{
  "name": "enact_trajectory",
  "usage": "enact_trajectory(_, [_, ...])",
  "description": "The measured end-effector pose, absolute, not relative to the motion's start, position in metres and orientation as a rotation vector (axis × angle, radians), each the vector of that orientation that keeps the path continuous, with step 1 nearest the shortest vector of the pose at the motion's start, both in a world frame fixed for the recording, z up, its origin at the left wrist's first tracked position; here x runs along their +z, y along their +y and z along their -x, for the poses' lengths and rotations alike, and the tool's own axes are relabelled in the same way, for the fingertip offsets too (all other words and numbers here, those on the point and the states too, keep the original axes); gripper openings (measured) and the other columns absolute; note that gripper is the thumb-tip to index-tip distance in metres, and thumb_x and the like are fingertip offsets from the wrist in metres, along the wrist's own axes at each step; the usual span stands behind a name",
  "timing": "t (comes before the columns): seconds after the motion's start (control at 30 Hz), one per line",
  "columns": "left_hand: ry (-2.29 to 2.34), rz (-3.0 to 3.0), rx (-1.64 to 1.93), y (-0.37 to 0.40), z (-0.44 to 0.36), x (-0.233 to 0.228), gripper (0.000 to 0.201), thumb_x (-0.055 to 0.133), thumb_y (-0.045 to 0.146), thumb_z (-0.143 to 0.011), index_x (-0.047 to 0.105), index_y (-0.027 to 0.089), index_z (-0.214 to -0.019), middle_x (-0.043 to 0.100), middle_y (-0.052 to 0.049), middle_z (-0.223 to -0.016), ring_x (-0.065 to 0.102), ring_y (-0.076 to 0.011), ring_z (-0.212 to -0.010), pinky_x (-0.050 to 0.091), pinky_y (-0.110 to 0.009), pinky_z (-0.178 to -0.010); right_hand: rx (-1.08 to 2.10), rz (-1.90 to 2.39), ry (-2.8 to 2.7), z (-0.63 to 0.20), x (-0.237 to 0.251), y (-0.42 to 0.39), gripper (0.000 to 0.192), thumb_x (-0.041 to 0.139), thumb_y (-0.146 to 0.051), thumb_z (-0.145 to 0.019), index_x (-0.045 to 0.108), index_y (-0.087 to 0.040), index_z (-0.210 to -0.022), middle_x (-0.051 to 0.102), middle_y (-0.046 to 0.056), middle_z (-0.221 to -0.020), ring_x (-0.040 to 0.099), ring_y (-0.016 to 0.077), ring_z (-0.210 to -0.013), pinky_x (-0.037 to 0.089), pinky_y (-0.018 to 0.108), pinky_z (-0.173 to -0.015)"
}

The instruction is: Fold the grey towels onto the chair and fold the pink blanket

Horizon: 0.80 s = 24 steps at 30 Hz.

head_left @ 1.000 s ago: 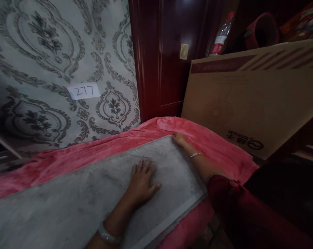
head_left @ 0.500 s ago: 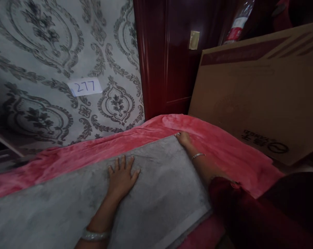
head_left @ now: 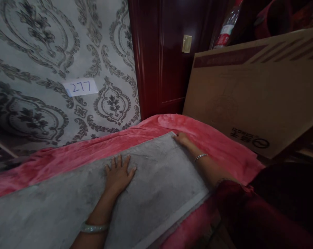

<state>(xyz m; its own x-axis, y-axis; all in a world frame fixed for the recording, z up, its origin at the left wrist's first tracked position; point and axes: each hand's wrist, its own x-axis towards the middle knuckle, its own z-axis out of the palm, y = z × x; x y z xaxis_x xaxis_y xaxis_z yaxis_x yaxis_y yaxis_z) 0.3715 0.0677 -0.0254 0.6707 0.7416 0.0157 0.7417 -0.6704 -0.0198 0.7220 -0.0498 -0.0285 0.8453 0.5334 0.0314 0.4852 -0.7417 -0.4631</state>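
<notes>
Wall: grey wallpaper with dark damask ornament (head_left: 42,52) rose behind the bed, a small white label reading 277 (head_left: 80,87) stuck on it.
Box: a large flat brown cardboard box (head_left: 249,93) leaned at the right, beside a dark red glossy wooden cabinet (head_left: 158,62).
Bedcover: a pink plush blanket (head_left: 218,145) lay spread under everything.
Cloth: a long grey velvety rectangular cloth (head_left: 158,180) lay flat on the pink blanket, running from the lower left to its far corner near the cabinet.
Left arm: stretched forward, a pale bangle on the wrist.
Left hand (head_left: 118,174): open wide, fingers fanned, palm pressed flat on the middle of the grey cloth.
Right arm: reached far out in a dark red sleeve, a thin silver bracelet (head_left: 201,157) on the wrist.
Right hand (head_left: 181,139): fingers closed on the cloth's far corner, pinning it to the blanket.
</notes>
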Motion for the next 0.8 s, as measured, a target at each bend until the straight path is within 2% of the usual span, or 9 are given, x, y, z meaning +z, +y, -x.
enact_trajectory(0.07, [-1.255,2.843,-0.009,0.068,-0.371,-0.026,0.071,0.034,0.061,-0.097,0.033,0.025,-0.159,0.023,-0.018,-0.167,0.02,-0.0445,-0.153,0.022,-0.068,-0.116,0.093,2.581,-0.758,-0.712,-0.032,-0.055,0.035,0.055,-0.039,-0.099,0.075,-0.015,-0.115,0.073,0.016,-0.116,0.07,0.0261,-0.105,0.05,0.03,-0.086])
enact_trajectory(0.17, [-1.236,2.835,-0.009,0.069,-0.371,-0.027,0.072,0.033,0.062,-0.098,0.031,0.025,-0.159,0.022,-0.018,-0.167,0.02,-0.0445,-0.152,0.024,-0.067,-0.116,0.024,2.601,-0.741,-0.698,-0.034,-0.06,0.038,0.049,-0.036,-0.101,0.069,-0.016,-0.126,0.07,0.018,-0.124,0.065,0.0272,-0.117,0.049,0.032,-0.091])
enact_trajectory(0.43, [-1.203,2.794,-0.098,0.067,-0.372,-0.021,0.068,0.037,0.058,-0.098,0.04,0.022,-0.155,0.033,-0.019,-0.163,0.03,-0.045,-0.148,0.029,-0.066,-0.113,0.194,2.665,-0.735,-0.689,-0.016,-0.107,0.052,0.038,-0.051,-0.103,0.073,-0.014,-0.116,0.073,0.015,-0.116,0.07,0.0237,-0.103,0.051,0.027,-0.081])
enact_trajectory(0.57, [-0.798,2.912,-0.222,0.045,-0.381,-0.021,0.062,0.044,0.052,-0.097,0.048,0.021,-0.15,0.037,-0.018,-0.161,0.031,-0.04,-0.149,0.024,-0.064,-0.118,0.218,2.739,-0.739,-0.676,-0.023,-0.142,0.055,0.036,-0.052,-0.104,0.073,-0.014,-0.118,0.072,0.017,-0.118,0.069,0.0262,-0.107,0.051,0.029,-0.083])
enact_trajectory(0.67, [-0.393,3.069,-0.175,0.024,-0.389,-0.031,0.064,0.05,0.053,-0.095,0.043,0.03,-0.154,0.03,-0.011,-0.166,0.023,-0.039,-0.153,0.019,-0.066,-0.119,0.166,2.785,-0.744,-0.662,-0.031,-0.156,0.05,0.042,-0.049,-0.104,0.068,-0.013,-0.126,0.069,0.02,-0.125,0.066,0.0282,-0.115,0.05,0.03,-0.088])
enact_trajectory(0.8, [-0.325,3.105,-0.137,0.015,-0.392,-0.044,0.065,0.049,0.056,-0.095,0.039,0.033,-0.155,0.027,-0.008,-0.167,0.021,-0.0415,-0.153,0.019,-0.07,-0.118,0.115,2.815,-0.762,-0.65,-0.032,-0.163,0.049,0.043,-0.046,-0.104,0.064,-0.012,-0.132,0.066,0.022,-0.13,0.063,0.0274,-0.122,0.047,0.03,-0.094])
